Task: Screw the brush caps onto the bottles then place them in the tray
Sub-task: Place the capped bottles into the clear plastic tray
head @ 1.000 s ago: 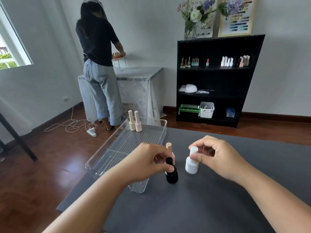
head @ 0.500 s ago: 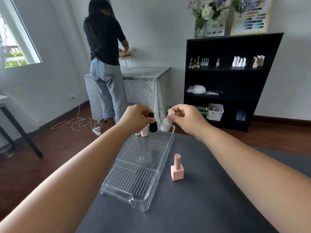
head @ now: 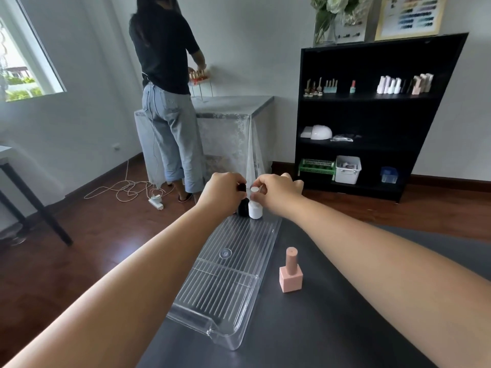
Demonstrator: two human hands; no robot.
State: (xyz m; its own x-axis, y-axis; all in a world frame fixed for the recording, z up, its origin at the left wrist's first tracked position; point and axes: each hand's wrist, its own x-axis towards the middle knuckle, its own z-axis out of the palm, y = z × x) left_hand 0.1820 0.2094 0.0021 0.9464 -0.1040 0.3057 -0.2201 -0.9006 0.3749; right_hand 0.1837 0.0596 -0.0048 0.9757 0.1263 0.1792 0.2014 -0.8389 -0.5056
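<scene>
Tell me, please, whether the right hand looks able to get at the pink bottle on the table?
Probably yes, once it lets go of the white bottle. The pink bottle stands alone beside the tray, under the right hand side's forearm, with nothing around it.

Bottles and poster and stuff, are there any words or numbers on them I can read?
No words can be read here.
Pink bottle, black bottle, white bottle: no label shows.
Poster: rows of colour swatches, any print too small to read.
Jeans patch: lettering too blurred to read.
Shelf bottles: too small to tell.
</scene>
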